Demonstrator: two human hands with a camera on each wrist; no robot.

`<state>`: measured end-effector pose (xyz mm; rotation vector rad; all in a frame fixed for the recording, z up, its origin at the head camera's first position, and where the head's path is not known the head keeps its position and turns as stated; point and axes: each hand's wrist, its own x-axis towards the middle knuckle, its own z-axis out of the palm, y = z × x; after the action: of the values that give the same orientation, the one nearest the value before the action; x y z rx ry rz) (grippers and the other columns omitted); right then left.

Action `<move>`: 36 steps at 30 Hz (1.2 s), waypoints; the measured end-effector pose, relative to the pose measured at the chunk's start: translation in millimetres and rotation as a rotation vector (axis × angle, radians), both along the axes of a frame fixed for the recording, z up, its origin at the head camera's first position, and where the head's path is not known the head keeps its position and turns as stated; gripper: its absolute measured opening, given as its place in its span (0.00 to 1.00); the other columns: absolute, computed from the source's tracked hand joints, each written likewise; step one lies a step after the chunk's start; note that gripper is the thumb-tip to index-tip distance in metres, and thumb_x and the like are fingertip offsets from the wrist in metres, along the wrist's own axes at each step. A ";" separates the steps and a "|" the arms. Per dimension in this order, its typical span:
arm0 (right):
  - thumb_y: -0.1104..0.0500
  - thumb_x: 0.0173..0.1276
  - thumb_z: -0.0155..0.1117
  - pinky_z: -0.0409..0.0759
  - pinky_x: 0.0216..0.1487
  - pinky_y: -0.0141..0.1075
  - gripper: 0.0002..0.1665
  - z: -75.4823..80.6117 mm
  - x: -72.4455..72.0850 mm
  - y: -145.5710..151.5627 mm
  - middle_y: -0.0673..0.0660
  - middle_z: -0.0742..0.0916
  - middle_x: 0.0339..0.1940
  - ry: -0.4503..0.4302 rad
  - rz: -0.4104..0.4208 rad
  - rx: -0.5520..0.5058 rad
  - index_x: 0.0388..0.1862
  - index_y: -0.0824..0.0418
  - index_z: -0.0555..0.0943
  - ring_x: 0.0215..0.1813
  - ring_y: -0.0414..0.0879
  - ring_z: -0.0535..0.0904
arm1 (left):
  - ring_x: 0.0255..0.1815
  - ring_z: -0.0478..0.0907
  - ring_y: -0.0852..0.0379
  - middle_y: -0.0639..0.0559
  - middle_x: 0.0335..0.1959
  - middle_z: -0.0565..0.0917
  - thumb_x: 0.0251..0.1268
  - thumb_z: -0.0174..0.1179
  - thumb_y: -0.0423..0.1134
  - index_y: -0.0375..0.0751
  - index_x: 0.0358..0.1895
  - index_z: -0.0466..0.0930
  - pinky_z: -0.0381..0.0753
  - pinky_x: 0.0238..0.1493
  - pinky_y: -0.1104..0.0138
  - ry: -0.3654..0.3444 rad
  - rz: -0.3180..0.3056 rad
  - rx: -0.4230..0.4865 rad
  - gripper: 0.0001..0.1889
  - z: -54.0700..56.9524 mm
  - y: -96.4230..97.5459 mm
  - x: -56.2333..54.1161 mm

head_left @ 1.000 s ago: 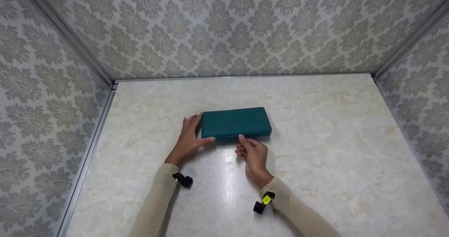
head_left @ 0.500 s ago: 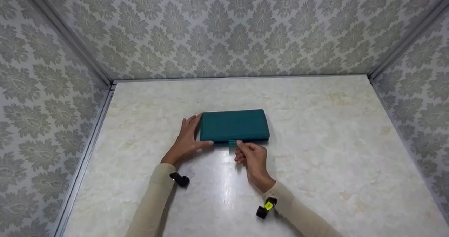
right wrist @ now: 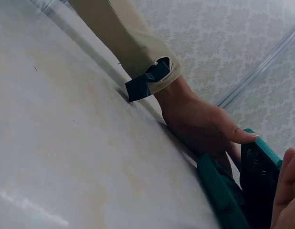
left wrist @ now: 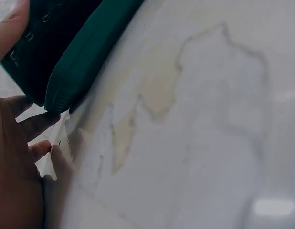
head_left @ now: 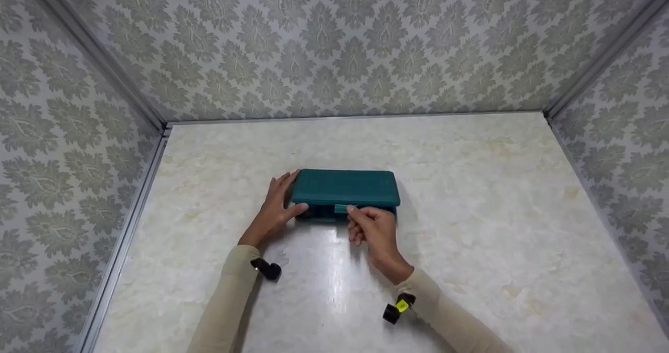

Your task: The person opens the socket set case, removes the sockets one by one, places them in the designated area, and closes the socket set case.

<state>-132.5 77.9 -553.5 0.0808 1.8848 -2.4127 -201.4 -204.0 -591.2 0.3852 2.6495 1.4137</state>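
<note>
A flat teal hard case [head_left: 345,186] lies on the table with its lid lifted slightly at the front, showing a dark gap. My right hand [head_left: 379,232] pinches the small latch [head_left: 341,209] on the lid's front edge between thumb and forefinger, other fingers curled below. Around the left end lies my left hand [head_left: 272,212], thumb at the front edge under the lid, fingers stretched along the side toward the back corner. In the left wrist view, those fingertips [left wrist: 45,121] reach the case's corner, and moulded shapes show on the dark inner face. The case's contents are hidden.
The pale marbled table [head_left: 470,212] extends on all sides of the case. Patterned wall panels [head_left: 334,44] with metal rails stand at the back, left and right. Both wrists carry black straps with small cameras [head_left: 269,269].
The right hand first pulled the latch outward from the front edge, then raised it, tilting the lid up. The left hand has stayed at the left end, its thumb now beneath the lid's edge.
</note>
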 end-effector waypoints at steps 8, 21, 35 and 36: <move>0.52 0.82 0.72 0.82 0.22 0.35 0.20 18.9 -3.0 25.1 0.67 0.89 0.29 0.190 0.164 0.301 0.39 0.70 0.90 0.20 0.46 0.82 | 0.91 0.23 0.32 0.38 0.91 0.51 0.80 0.61 0.59 0.56 0.91 0.56 0.35 0.82 0.26 0.025 0.004 0.089 0.43 -0.5 0.9 1.1; 0.65 0.66 0.84 0.81 0.59 0.53 0.28 28.1 -26.4 108.7 0.62 0.87 0.59 0.894 -0.084 1.023 0.64 0.67 0.88 0.61 0.59 0.80 | 0.92 0.27 0.34 0.40 0.90 0.55 0.80 0.61 0.57 0.52 0.91 0.57 0.31 0.85 0.31 0.036 0.049 0.078 0.43 -1.7 4.0 1.4; 0.75 0.67 0.78 0.89 0.58 0.47 0.21 17.2 -28.1 111.8 0.60 0.91 0.54 0.803 -0.041 1.007 0.59 0.65 0.90 0.57 0.53 0.90 | 0.91 0.24 0.33 0.40 0.91 0.53 0.77 0.65 0.59 0.54 0.91 0.56 0.34 0.83 0.27 0.014 0.037 0.084 0.45 -0.5 2.4 0.9; 0.75 0.67 0.78 0.89 0.57 0.47 0.21 16.8 -28.4 112.2 0.60 0.91 0.53 0.809 -0.033 1.002 0.59 0.65 0.90 0.57 0.53 0.90 | 0.91 0.24 0.32 0.40 0.91 0.53 0.76 0.67 0.60 0.54 0.91 0.56 0.35 0.83 0.27 0.011 0.038 0.068 0.47 -1.2 1.8 1.2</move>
<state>-161.0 190.1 -536.7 -0.9136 3.2241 -1.3022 -200.2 -202.2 -592.4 0.3519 2.6368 1.5210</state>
